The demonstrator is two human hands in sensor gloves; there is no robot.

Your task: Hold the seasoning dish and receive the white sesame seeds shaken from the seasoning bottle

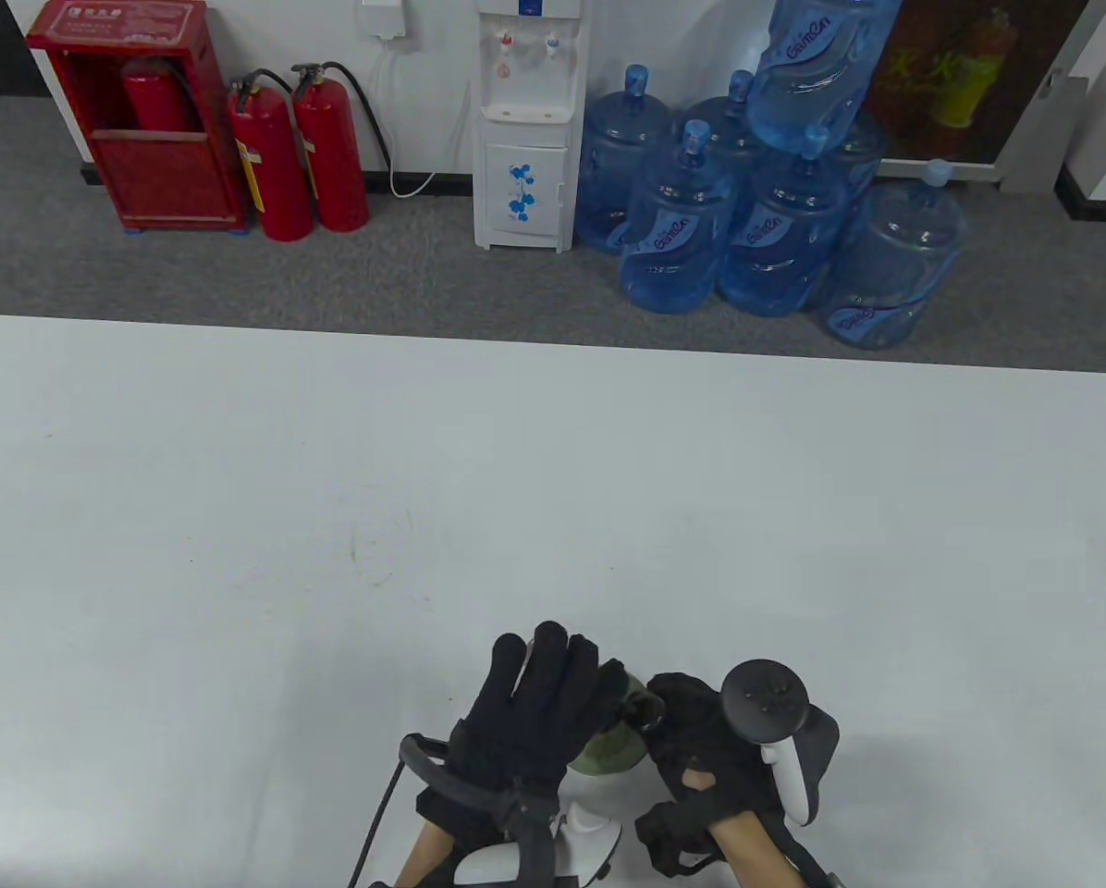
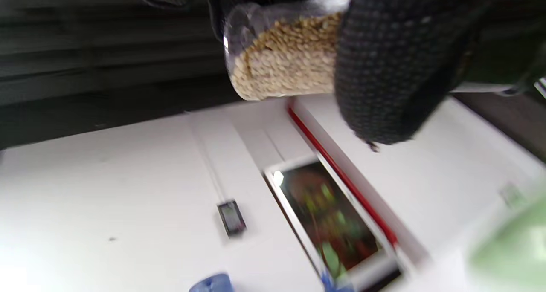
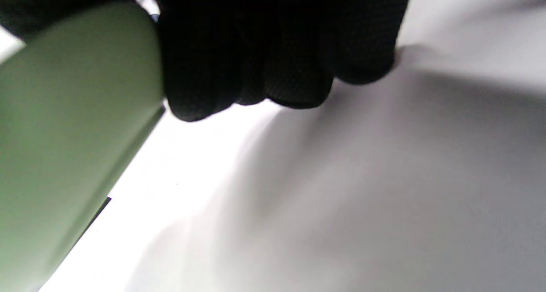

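A pale green seasoning dish [image 1: 608, 751] sits low at the table's near edge, between my two hands. My right hand [image 1: 694, 745] grips its right side; in the right wrist view the curled fingers [image 3: 277, 49] close beside the dish [image 3: 64, 134]. My left hand [image 1: 544, 694] hovers over the dish and holds a clear seasoning bottle [image 2: 281, 57] full of white sesame seeds, with a gloved finger [image 2: 392, 70] wrapped around it. The bottle lies tilted. In the table view the left hand mostly hides it. The dish's inside is hidden.
The white table [image 1: 239, 509] stretches away from the hands to its far edge. Beyond it on the floor stand fire extinguishers [image 1: 299, 148], a water dispenser [image 1: 525, 129] and several blue water jugs [image 1: 766, 213].
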